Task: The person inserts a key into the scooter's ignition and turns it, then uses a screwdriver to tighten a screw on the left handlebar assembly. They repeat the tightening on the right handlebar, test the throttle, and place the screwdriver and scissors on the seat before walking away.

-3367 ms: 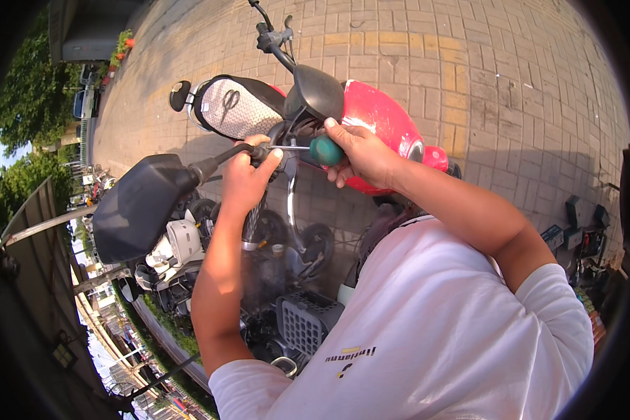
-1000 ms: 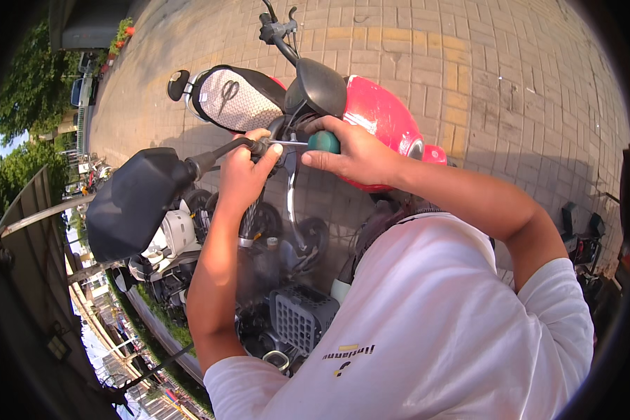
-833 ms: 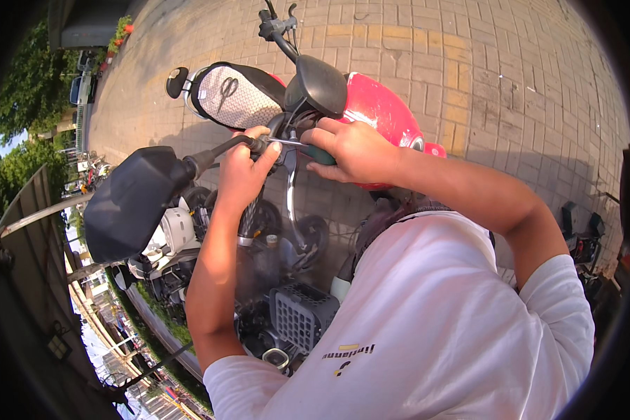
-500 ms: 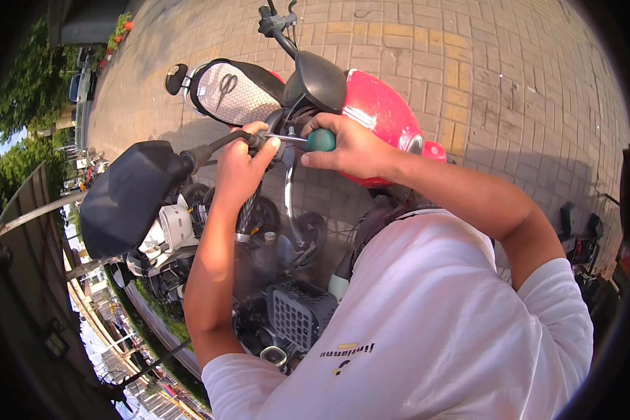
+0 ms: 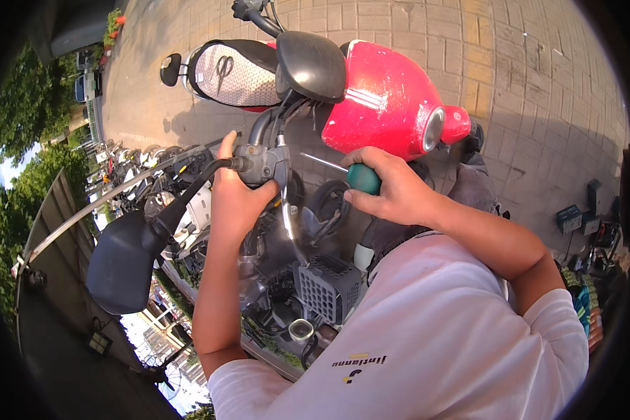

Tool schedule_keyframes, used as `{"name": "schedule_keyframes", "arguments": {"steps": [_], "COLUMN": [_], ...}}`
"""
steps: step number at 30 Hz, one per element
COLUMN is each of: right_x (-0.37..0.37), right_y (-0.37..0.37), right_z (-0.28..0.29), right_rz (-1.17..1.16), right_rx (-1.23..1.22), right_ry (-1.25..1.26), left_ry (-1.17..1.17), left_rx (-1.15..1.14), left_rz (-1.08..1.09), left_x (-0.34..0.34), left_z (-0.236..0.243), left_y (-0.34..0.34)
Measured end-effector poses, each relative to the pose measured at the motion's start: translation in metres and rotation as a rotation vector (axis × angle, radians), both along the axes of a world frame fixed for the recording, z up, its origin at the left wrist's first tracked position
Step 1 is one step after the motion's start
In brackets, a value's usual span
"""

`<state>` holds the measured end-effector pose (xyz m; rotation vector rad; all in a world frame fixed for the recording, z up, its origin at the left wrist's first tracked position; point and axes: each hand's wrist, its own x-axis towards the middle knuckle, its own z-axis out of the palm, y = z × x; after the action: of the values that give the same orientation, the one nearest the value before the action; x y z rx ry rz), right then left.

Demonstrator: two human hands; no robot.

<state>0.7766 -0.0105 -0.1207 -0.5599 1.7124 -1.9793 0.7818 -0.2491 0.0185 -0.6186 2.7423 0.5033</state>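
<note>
My left hand (image 5: 236,201) is closed round the grey control housing (image 5: 260,165) on the scooter's handlebar, its thumb on the near side. The silver brake lever (image 5: 288,217) curves toward me from that housing. In my right hand (image 5: 397,187) is a screwdriver (image 5: 363,179) with a round green handle, thumb and fingers wrapped about it. Its thin metal shaft points left toward the housing, and the tip is apart from it in the air. A black mirror (image 5: 122,262) on a stalk extends left from the housing.
The scooter's red front body (image 5: 392,98) and dark centre cover (image 5: 311,66) lie beyond my hands. A pale seat (image 5: 234,77) carries a dark looped object. Below the handlebar is a grey slotted crate (image 5: 325,288). Parked motorcycles (image 5: 136,168) line the left, brick paving (image 5: 532,91) the right.
My right hand has drawn the screwdriver back to the right, so its tip has left the housing beside my left thumb. The whole view has shifted, and my left hand stays at the housing.
</note>
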Motion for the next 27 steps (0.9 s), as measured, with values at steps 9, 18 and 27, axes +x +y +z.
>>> {"name": "schedule_keyframes", "arguments": {"steps": [9,18,27], "right_x": [0.004,0.010,0.004], "right_y": [-0.016,-0.028,-0.059], "right_z": [-0.005,-0.039,-0.037], "right_rz": [-0.039,-0.053,-0.138], "right_rx": [-0.162,-0.340,-0.465], "right_ry": [-0.072,-0.214,-0.215], "left_ry": [0.010,0.016,0.011], "left_rx": [0.020,-0.115,-0.107], "left_rz": [0.179,0.036,-0.048], "left_x": [-0.004,0.006,0.013], "left_z": [-0.005,0.000,0.008], "left_y": [0.015,0.004,-0.016]}}
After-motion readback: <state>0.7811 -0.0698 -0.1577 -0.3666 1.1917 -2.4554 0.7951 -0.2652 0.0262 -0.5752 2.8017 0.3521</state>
